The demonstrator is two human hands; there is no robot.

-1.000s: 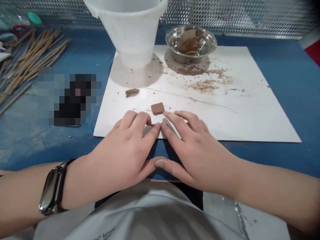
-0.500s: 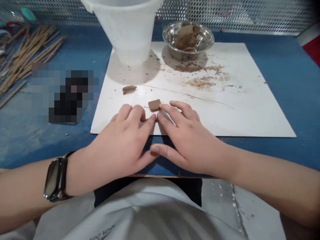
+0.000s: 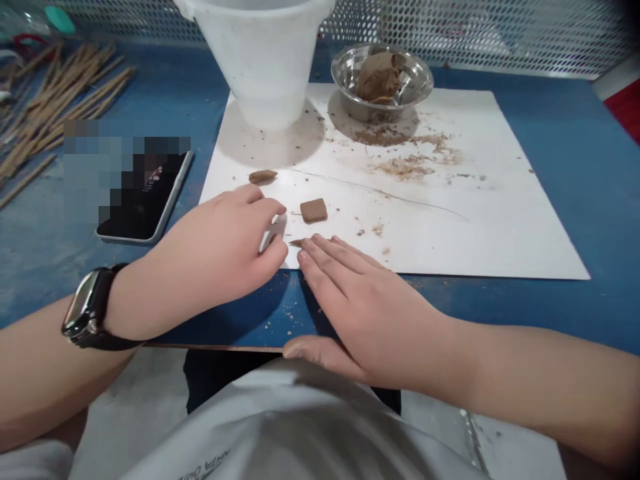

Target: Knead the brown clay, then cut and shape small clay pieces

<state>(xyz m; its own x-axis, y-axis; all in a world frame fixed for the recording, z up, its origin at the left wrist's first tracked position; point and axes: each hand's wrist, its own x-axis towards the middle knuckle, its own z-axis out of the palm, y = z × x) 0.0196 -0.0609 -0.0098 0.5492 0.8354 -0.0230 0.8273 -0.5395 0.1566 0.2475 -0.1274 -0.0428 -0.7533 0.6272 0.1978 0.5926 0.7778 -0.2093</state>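
My right hand (image 3: 353, 297) lies flat near the front edge of the white board (image 3: 500, 227), fingers stretched out together and thumb apart. Under its fingertips is a thin, pointed strip of brown clay (image 3: 296, 243); most of it is hidden. Just beyond the fingers, a small flat square of clay (image 3: 314, 211) rests on the board. My left hand (image 3: 220, 243) is over the board's left front corner, its fingers curled but apart, and I see nothing held in it. Past its knuckles sits a small lump of clay (image 3: 263, 177).
A white bucket (image 3: 260, 73) and a metal bowl (image 3: 345, 97) with a clay lump (image 3: 377, 77) stand at the back. Left are a phone (image 3: 150, 207) and many thin sticks (image 3: 75, 100). Clay smears mark the board; a perforated metal screen (image 3: 480, 40) rises behind.
My hands have parted: the left has moved left and lifted, while the right has flattened and come nearer to me. The clay square now shows whole.
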